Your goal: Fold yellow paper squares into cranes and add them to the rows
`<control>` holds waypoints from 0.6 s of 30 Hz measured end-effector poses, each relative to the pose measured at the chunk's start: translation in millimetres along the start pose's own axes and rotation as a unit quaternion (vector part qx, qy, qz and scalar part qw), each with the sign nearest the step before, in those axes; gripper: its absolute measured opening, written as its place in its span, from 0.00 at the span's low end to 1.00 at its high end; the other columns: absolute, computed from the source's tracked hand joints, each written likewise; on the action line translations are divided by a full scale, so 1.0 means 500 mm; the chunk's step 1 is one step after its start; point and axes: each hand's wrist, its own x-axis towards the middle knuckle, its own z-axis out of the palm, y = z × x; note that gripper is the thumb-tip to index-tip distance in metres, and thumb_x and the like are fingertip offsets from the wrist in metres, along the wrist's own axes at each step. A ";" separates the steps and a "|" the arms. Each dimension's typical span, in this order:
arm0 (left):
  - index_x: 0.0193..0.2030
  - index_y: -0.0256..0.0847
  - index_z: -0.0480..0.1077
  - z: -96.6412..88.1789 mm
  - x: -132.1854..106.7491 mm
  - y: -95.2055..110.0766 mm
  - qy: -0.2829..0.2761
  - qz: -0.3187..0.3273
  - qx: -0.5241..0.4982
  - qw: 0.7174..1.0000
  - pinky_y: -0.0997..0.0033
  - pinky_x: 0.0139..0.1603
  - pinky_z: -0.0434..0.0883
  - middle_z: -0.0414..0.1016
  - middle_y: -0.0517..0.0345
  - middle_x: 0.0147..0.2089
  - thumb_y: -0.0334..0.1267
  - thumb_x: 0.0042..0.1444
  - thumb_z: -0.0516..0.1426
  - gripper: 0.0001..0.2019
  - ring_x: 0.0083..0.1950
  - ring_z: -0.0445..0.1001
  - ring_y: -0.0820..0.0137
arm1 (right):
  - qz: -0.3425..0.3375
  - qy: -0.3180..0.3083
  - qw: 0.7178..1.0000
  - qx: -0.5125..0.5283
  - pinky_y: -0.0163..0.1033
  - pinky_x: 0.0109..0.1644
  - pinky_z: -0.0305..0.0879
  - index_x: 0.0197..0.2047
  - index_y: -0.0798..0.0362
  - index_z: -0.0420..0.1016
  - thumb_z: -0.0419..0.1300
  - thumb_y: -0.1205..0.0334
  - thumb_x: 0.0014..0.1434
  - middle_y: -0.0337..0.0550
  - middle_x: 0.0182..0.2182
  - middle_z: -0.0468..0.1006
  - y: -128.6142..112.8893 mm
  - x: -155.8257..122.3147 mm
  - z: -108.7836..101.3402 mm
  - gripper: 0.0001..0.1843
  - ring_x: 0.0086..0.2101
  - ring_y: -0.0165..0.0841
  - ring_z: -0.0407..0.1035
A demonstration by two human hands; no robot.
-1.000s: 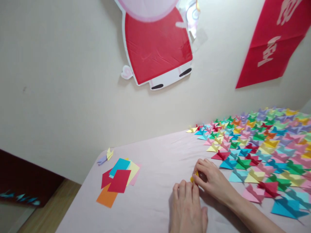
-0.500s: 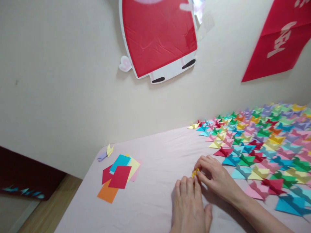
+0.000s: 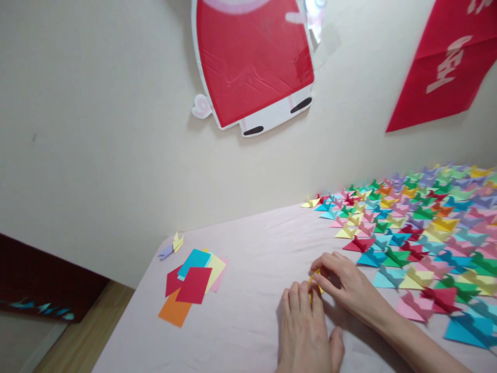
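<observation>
My right hand (image 3: 344,280) pinches a small piece of folded yellow paper (image 3: 311,282) between thumb and fingers, close to the cloth. Most of that paper is hidden by my fingers, so its exact shape does not show. Right beside it, my left hand (image 3: 305,324) lies palm down with its fingers stretched out, the fingertips against the yellow paper. To the right of both hands stand rows of folded paper cranes (image 3: 392,257) in many colours.
Left of my hands lies a loose pile of coloured paper squares (image 3: 194,285). Two folded paper pieces (image 3: 172,247), yellow and lilac, rest near the far left corner of the cloth-covered table (image 3: 248,331). Behind it rises a wall (image 3: 128,155) with red decorations (image 3: 256,57).
The view has shifted slightly. Both hands keep nearly the same place, and the yellow paper between them shows as a thinner, more upright edge.
</observation>
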 end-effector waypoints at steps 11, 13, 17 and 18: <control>0.65 0.37 0.65 -0.026 0.017 -0.003 -0.021 0.004 -0.019 1.000 0.43 0.62 0.64 0.68 0.44 0.62 0.53 0.59 0.57 0.32 0.61 0.63 0.49 | -0.013 0.022 0.998 -0.062 0.47 0.43 0.61 0.27 0.51 0.68 0.51 0.60 0.67 0.44 0.31 0.72 0.017 0.008 0.012 0.16 0.35 0.38 0.66; 0.65 0.38 0.64 -0.020 0.015 -0.003 -0.024 -0.002 -0.019 1.000 0.43 0.63 0.63 0.68 0.45 0.62 0.53 0.58 0.58 0.32 0.62 0.63 0.49 | -0.014 0.027 0.996 -0.081 0.47 0.43 0.61 0.27 0.51 0.69 0.51 0.61 0.67 0.44 0.31 0.72 0.021 0.009 0.016 0.16 0.35 0.38 0.66; 0.66 0.37 0.65 -0.009 0.013 -0.005 -0.023 -0.009 -0.013 1.000 0.43 0.64 0.61 0.68 0.45 0.63 0.56 0.58 0.57 0.34 0.62 0.63 0.49 | -0.034 0.043 0.987 -0.151 0.44 0.41 0.59 0.29 0.52 0.71 0.53 0.62 0.67 0.44 0.31 0.72 0.031 0.012 0.030 0.14 0.34 0.39 0.65; 0.66 0.37 0.65 -0.007 0.013 -0.006 -0.026 -0.007 -0.010 1.000 0.43 0.65 0.61 0.68 0.45 0.63 0.56 0.59 0.56 0.34 0.62 0.63 0.49 | -0.041 0.049 0.983 -0.171 0.44 0.41 0.59 0.29 0.52 0.71 0.54 0.63 0.66 0.44 0.31 0.72 0.034 0.013 0.034 0.13 0.34 0.39 0.65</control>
